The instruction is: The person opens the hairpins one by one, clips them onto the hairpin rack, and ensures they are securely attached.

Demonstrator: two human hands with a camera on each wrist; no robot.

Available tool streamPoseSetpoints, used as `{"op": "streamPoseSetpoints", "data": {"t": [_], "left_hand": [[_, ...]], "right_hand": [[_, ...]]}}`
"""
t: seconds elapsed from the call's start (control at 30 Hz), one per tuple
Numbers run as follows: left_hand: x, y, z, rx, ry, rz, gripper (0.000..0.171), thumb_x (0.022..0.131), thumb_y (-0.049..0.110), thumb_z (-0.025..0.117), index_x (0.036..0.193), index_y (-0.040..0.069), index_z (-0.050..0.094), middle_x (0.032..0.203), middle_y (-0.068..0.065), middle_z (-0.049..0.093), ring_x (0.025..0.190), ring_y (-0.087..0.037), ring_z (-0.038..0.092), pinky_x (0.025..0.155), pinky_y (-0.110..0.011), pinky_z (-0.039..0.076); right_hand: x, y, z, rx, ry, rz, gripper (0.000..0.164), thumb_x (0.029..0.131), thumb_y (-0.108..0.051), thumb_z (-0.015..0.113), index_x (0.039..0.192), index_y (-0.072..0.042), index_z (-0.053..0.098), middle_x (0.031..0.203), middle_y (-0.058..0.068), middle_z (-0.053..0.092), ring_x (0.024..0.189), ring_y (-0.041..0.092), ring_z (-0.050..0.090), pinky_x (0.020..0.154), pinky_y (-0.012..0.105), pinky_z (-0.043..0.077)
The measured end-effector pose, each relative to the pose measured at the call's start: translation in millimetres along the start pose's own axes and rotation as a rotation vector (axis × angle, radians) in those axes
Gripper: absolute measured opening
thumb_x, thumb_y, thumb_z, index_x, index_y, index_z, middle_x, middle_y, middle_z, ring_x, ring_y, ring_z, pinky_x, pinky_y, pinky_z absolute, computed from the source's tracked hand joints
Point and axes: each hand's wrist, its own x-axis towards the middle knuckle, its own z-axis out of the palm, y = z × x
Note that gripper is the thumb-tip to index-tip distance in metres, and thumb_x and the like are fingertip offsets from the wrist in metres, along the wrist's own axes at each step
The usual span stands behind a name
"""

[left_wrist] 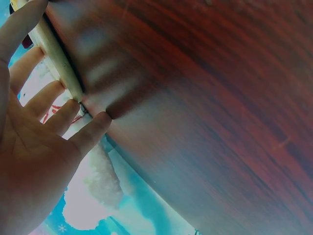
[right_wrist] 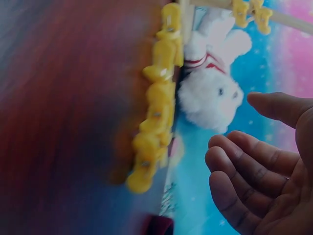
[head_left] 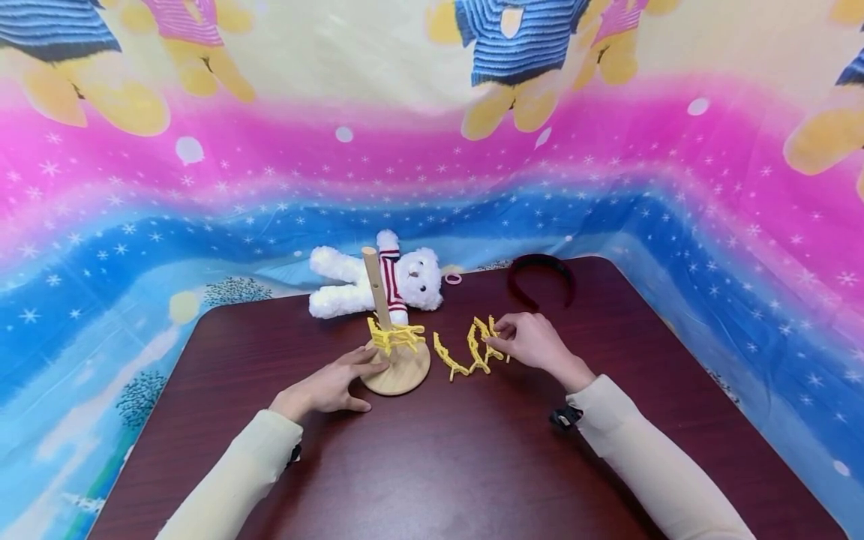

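My left hand (head_left: 331, 384) rests at the left side of a round wooden base (head_left: 398, 381), its fingers spread. In the left wrist view the fingertips meet the edge of the base (left_wrist: 61, 61). A wooden post (head_left: 378, 289) rises from this base, with yellow plastic pieces (head_left: 400, 337) around its lower part. Right of the stand, several jagged yellow plastic pieces (head_left: 477, 356) stand in a row on the table. My right hand (head_left: 533, 341) is at the right end of that row. In the right wrist view, a gap shows between its thumb and fingers (right_wrist: 232, 198), with nothing in it.
A white teddy bear (head_left: 415, 281) in a striped top lies behind the stand. Beyond the yellow row are a small pink ring (head_left: 453, 278) and a dark red headband (head_left: 570, 281). A printed cloth (head_left: 283, 217) hangs around the back and sides of the dark wooden table (head_left: 432, 465).
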Motion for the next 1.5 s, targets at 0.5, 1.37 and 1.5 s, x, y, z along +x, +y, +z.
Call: {"op": "streamPoseSetpoints", "data": {"t": [0.5,1.37,1.5], "left_hand": [[0.0,0.8,0.7,-0.022,-0.01,-0.014,0.079,0.08,0.03,0.084,0.149,0.019,0.049,0.163,-0.018,0.03,0.152,-0.04,0.024,0.116,-0.055,0.035],[-0.6,0.6,-1.6,-0.007,-0.005,-0.009,0.079,0.079,0.03,0.084,0.149,0.019,0.049,0.163,-0.017,0.03,0.151,-0.041,0.025,0.114,-0.055,0.037],[-0.6,0.9,-0.8,-0.014,-0.008,-0.012,0.079,0.08,0.031,0.084,0.15,0.02,0.048,0.163,-0.017,0.03,0.151,-0.04,0.025,0.115,-0.054,0.037]], "right_hand": [[-6,38,9,-0.098,-0.092,0.13,0.033,0.083,-0.042,0.078,0.1,-0.013,0.077,0.081,-0.004,0.071,0.067,0.012,0.059,0.061,0.031,0.048],[-3,38,11,-0.232,-0.188,0.236,0.04,0.076,-0.055,0.08,0.077,-0.019,0.062,0.071,-0.002,0.057,0.064,0.019,0.051,0.053,0.034,0.037],[-3,37,12,-0.257,-0.186,0.256,0.043,0.075,-0.055,0.08,0.074,-0.018,0.058,0.068,-0.002,0.053,0.063,0.019,0.05,0.052,0.034,0.036]]}}
